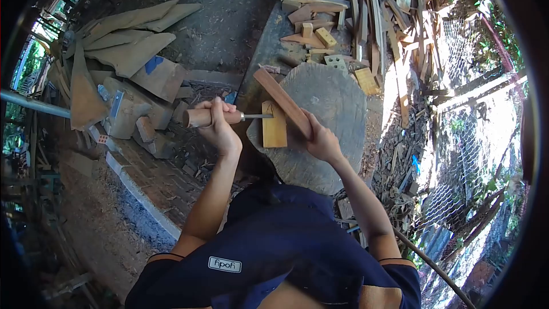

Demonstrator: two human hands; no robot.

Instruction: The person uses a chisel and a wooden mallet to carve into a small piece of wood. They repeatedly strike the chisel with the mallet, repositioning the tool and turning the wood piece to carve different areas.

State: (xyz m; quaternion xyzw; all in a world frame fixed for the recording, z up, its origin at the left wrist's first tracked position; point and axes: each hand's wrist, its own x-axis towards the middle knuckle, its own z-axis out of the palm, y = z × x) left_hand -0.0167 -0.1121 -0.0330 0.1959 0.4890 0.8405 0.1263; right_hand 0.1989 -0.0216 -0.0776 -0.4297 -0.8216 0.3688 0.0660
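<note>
My left hand (216,123) is wrapped around the wooden handle of a chisel (251,116). The chisel lies roughly level, its metal blade reaching right to a yellow wood block (274,131); whether the tip touches or sits in a cut is hard to tell. The block rests on the left part of a round wooden stump (334,97). In my right hand (323,140) is the near end of a reddish-brown wooden bar (280,100), which slants up to the left, just over the block's right side.
Beyond the stump, wood offcuts and small yellow blocks (326,37) lie on a dark bench (251,74). Long wood strips (372,11) pile up at the right, near wire mesh (463,149). Large wooden slabs (128,54) are stacked at the left, beside a low brick edge (146,197).
</note>
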